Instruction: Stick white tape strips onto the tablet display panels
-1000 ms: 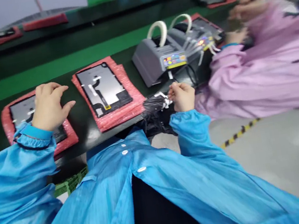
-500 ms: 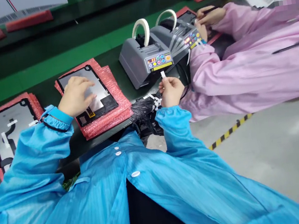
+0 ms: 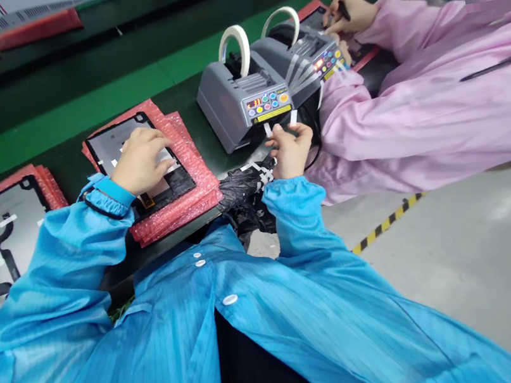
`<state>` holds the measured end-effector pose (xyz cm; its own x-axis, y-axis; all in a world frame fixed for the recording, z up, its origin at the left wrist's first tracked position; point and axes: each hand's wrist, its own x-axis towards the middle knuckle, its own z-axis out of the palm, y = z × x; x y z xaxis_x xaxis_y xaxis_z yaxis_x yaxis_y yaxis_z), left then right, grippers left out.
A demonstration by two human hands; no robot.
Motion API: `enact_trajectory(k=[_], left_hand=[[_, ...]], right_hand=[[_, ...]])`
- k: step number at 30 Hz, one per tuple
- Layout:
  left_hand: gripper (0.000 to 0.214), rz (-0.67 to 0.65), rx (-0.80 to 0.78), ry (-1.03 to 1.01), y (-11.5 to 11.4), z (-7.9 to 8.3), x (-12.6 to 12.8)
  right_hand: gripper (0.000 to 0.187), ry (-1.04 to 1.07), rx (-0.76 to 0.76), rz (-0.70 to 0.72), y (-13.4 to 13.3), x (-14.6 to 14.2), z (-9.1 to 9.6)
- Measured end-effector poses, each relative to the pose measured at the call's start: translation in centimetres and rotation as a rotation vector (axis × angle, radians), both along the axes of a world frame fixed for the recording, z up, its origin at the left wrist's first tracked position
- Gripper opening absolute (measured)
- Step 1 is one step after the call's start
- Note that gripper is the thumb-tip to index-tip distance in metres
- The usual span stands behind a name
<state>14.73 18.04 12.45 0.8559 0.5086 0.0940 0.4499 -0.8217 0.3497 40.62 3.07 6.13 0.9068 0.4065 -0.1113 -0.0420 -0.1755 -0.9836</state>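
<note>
My left hand (image 3: 141, 159) lies with fingers spread on a grey tablet back panel (image 3: 107, 146) that rests on red bubble wrap (image 3: 189, 169). My right hand (image 3: 290, 148) is pinched on a short white tape strip (image 3: 268, 129) just under the outlet of a grey tape dispenser (image 3: 242, 100), which carries a white tape roll (image 3: 233, 44). A second strip sticks up by the fingers. Another panel (image 3: 2, 232) on red wrap lies at the far left.
A second tape dispenser (image 3: 306, 49) stands beside the first. A person in a pink coat (image 3: 425, 108) leans over the bench at the right, hands on another panel. A black bag (image 3: 246, 196) with tape bits hangs at the bench edge. Green belt (image 3: 58, 125) behind; floor with striped line (image 3: 385, 223).
My left hand left the far-left panel and came to rest on the middle panel. My right hand rose from the black bag to the dispenser outlet and took a tape strip.
</note>
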Motion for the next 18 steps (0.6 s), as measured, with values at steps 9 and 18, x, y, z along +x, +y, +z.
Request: enact_trajectory(k=[9, 18], left_hand=[[0.022, -0.055, -0.208, -0.107, -0.7, 1.3, 3.1], [0.014, 0.134, -0.554, -0.26, -1.9, 2.5, 5.0]], right_hand=[[0.042, -0.205, 0.061, 0.092, -1.3, -2.0, 2.6], [0.057, 0.066, 0.066, 0.765, 2.2, -6.4, 9.1]])
